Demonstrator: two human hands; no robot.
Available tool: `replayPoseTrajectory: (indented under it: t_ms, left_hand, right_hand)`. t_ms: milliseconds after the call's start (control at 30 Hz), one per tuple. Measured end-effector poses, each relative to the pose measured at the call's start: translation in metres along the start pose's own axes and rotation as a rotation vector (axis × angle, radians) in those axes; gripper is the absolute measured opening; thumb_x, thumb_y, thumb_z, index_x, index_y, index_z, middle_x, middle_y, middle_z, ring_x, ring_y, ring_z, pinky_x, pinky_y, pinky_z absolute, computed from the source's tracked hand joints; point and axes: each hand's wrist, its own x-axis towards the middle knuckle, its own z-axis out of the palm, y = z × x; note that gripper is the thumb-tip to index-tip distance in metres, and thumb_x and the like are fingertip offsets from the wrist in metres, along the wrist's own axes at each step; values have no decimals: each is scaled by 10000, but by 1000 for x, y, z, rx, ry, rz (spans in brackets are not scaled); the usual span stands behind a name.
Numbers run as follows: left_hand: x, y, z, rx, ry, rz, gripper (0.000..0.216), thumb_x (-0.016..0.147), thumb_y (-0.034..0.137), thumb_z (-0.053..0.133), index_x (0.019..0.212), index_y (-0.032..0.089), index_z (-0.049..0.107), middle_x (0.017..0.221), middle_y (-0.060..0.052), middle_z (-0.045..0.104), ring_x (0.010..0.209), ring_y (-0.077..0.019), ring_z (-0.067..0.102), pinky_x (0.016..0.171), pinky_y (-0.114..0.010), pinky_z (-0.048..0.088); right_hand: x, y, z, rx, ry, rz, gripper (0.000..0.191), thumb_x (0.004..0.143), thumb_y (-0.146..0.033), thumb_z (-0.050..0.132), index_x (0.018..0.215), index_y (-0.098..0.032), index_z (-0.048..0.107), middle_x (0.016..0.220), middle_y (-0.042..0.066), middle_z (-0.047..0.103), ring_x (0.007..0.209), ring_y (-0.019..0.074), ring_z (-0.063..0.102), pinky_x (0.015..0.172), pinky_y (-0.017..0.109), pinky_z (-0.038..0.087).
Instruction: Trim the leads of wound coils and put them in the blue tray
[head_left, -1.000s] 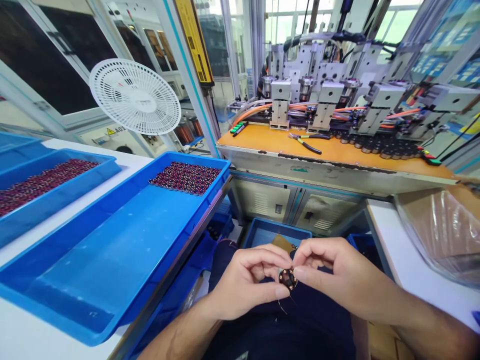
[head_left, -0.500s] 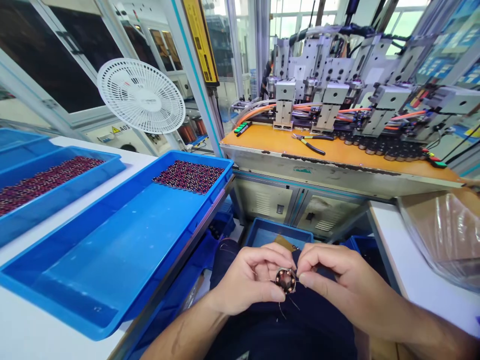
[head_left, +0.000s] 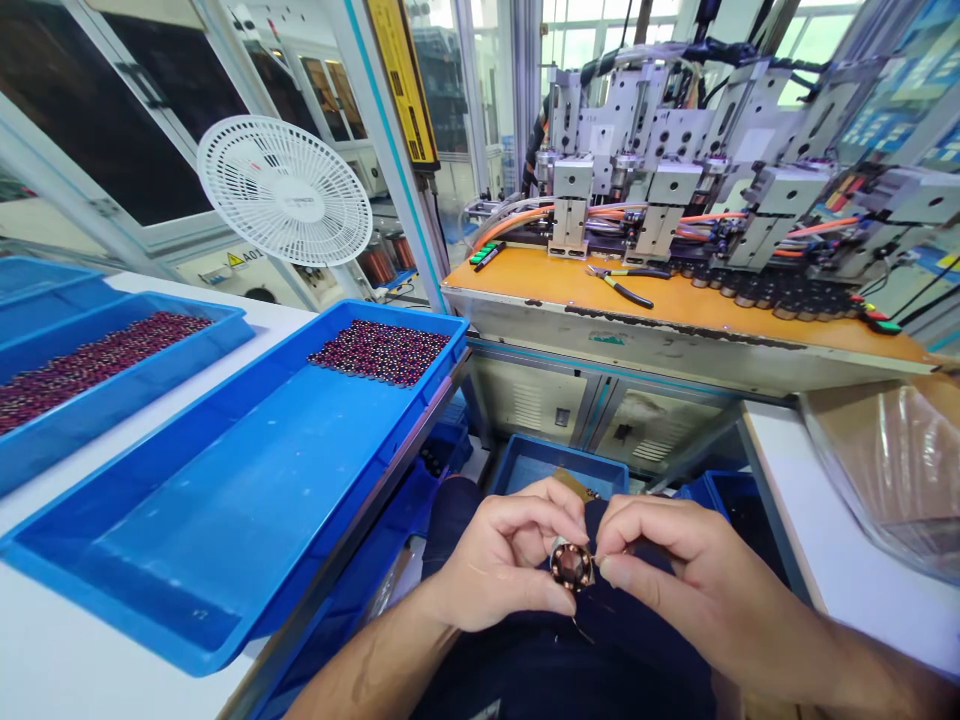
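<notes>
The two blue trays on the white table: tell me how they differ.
The near tray is mostly bare, with small dark-red parts only in its far corner; the far tray is covered with them along its length. The near tray overhangs the table edge; the far tray sits further left. Both are shallow blue plastic.

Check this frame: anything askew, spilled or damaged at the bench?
Nothing spilled or broken. The left hand and right hand pinch a small round coil part with thin loose wires hanging below it. The near blue tray holds parts only in its far corner. Pliers lie loose on the orange machine deck.
</notes>
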Motion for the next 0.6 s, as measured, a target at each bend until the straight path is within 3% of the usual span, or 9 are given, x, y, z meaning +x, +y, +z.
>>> replayPoseTrajectory:
  t_ms: [167, 333, 433, 600]
  left_hand:
    - [1, -1, -1, -70, 1, -10, 332, 645, 168, 875, 955, 215, 765, 963, -19, 563, 716, -66, 636, 665, -179, 513]
    - [2, -4, 1, -217, -2, -66, 322, 633, 241, 890, 913, 160, 752, 912, -17, 572, 675, -84, 666, 613, -167, 498]
    - [2, -6, 4, -293, -9, -107, 339, 628, 253, 893, 919, 153, 750, 924, -18, 583, 665, -77, 660, 606, -161, 500]
    - [1, -11, 8, -377, -35, -132, 334, 640, 220, 883, 942, 164, 752, 878, -4, 598, 664, -62, 639, 616, -151, 518]
  right_hand:
    - [-7, 1, -12, -124, -124, -81, 123, 934, -174, 605, 821, -214, 581, 777, -69, 605, 718, 51, 564, 680, 166, 431]
    - [-6, 8, -24, -434, 111, -463, 133, 928, -103, 597, 1041, -171, 592, 914, 14, 655, 856, 102, 598, 786, 215, 478]
    - [-1, 11, -19, -525, 111, -610, 188, 935, -113, 597, 1121, -146, 595, 991, 59, 662, 947, 141, 594, 853, 262, 496]
    - [7, 9, -11, -528, 115, -709, 112, 944, -149, 596, 1054, -155, 615, 939, 59, 675, 866, 148, 609, 785, 278, 531]
